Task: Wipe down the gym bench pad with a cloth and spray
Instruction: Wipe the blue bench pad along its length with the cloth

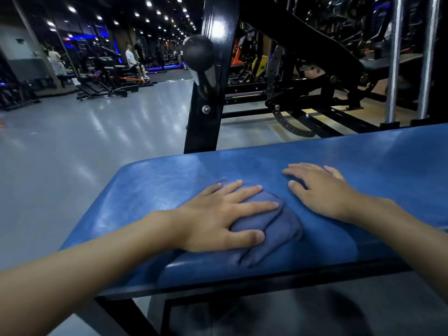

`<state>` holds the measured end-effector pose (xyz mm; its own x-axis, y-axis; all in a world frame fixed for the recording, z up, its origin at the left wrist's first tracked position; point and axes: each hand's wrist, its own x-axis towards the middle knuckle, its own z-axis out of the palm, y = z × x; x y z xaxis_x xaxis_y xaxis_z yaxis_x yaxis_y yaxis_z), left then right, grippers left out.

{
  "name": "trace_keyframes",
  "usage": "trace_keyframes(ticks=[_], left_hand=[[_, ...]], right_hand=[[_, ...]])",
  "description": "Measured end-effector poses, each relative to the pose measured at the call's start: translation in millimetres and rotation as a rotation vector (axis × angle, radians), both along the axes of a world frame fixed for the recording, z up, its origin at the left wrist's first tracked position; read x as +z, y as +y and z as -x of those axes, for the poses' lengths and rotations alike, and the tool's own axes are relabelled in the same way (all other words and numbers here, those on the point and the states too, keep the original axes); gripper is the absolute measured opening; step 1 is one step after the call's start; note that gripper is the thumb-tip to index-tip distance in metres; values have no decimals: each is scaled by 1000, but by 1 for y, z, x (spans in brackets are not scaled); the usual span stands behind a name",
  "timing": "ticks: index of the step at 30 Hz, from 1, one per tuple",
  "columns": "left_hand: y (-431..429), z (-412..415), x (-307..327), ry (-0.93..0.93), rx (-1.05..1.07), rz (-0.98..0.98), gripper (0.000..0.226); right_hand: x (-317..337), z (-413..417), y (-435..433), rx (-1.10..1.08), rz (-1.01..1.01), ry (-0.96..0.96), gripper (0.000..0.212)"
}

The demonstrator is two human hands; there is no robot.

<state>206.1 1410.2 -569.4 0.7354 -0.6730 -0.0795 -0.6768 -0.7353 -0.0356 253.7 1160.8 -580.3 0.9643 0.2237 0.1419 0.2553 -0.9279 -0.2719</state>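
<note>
Wiping looks under way: the left hand (218, 214) presses flat, fingers straight, on the bunched blue cloth (271, 234) near the front edge of the bench pad (157, 180), the right hand (322, 190) rests open on bare pad at the cloth's two o'clock, no spray bottle shows, and coverage is hard to judge.
</note>
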Motion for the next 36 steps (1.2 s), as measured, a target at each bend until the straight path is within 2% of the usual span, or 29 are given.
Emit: trace_keyframes(ticks=[5,9,12,16,23,25,29,31,33,36], left_hand=[[53,-74,-3,8,140,108,71],[129,-138,2,6,526,129,93],[155,-153,0,19,686,141,91],[129,-128,-6,-85,627,50,83],[33,1,-2,-36,89,-9,72],[22,20,-2,-41,13,-2,69],[35,7,2,13,78,42,74],[52,-12,2,53,160,84,73],[84,-38,0,36,273,99,71],[144,-69,1,-20,521,121,74]], right_hand=[[-6,19,20,47,51,50,50],[-3,23,22,37,100,61,55],[-3,23,25,33,127,59,56],[-3,23,25,30,128,73,56],[-3,23,25,22,122,77,54],[-3,22,25,18,131,89,53],[5,16,35,-6,167,56,49],[8,15,50,24,86,31,47],[6,17,66,80,31,78,48],[-1,21,73,118,106,118,51]])
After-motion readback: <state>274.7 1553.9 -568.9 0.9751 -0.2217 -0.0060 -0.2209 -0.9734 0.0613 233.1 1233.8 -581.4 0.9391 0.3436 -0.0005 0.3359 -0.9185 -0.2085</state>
